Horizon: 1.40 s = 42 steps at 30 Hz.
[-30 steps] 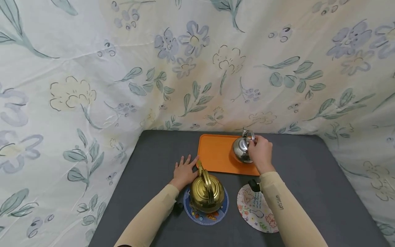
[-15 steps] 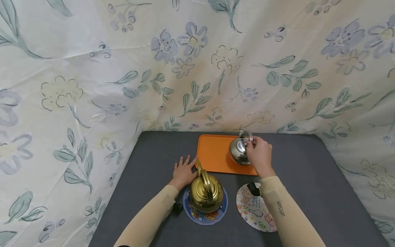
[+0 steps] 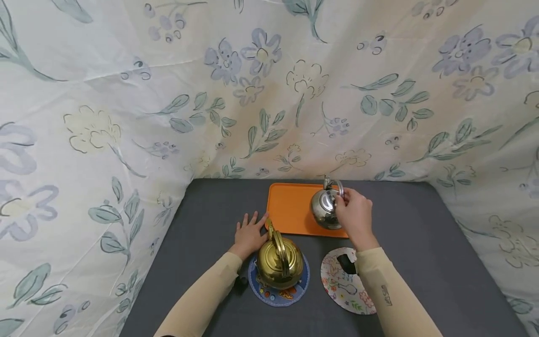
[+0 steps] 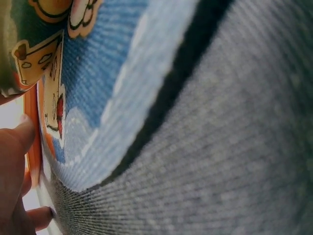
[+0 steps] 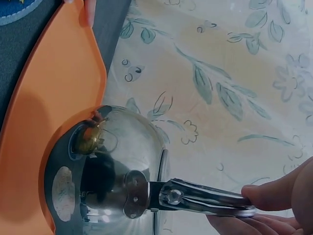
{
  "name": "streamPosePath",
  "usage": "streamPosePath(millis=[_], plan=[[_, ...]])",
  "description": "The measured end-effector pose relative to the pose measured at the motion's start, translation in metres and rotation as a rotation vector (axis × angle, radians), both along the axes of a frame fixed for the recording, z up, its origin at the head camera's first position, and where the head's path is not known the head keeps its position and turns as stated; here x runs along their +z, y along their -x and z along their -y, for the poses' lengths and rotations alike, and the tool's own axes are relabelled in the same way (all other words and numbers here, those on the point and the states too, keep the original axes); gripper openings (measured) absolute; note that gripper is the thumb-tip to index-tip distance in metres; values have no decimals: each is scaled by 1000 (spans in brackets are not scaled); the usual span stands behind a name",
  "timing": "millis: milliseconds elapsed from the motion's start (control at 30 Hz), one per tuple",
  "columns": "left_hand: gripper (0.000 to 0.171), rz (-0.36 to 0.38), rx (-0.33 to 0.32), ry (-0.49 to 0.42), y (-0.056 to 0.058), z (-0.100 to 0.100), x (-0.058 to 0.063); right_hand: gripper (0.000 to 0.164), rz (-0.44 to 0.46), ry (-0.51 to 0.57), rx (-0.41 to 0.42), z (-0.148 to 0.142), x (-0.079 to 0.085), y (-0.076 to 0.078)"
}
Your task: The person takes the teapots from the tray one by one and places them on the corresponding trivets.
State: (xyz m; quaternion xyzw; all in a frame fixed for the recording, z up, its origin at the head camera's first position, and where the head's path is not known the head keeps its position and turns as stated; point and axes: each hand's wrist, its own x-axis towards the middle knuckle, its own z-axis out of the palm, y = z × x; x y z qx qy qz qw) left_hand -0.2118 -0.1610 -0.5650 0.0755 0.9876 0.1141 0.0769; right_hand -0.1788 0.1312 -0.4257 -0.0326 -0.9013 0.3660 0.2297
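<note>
A silver kettle (image 3: 325, 209) is over the right part of the orange tray (image 3: 286, 201). My right hand (image 3: 355, 213) holds its raised handle (image 5: 210, 197), thumb on one side and fingers curled on the other. I cannot tell whether the kettle's base touches the tray. My left hand (image 3: 249, 235) lies with spread fingers at the tray's front left corner, a finger against its edge. Close beside that hand, a gold kettle (image 3: 280, 264) stands on a round blue mat (image 3: 282, 299); its side also shows in the left wrist view.
To the right of the gold kettle lies a round white floral mat (image 3: 345, 290), partly covered by the right forearm. A grey cloth (image 3: 404, 224) covers the table. Behind it hangs a floral curtain (image 3: 252, 117), close to the tray's back edge.
My right hand and the silver kettle have shifted slightly left and toward me over the tray. The left hand has stayed at the tray's corner; the gold kettle stands as before.
</note>
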Motion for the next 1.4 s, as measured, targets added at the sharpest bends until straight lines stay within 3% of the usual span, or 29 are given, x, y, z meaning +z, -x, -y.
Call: streamPosePath(millis=[467, 1000, 1400], plan=[[68, 13, 16, 10, 2, -2, -2, 31, -33, 2, 24, 1, 11, -23], [68, 12, 16, 15, 3, -5, 2, 31, -23, 20, 7, -8, 5, -46], [67, 6, 11, 12, -1, -2, 3, 29, -75, 34, -13, -10, 8, -67]])
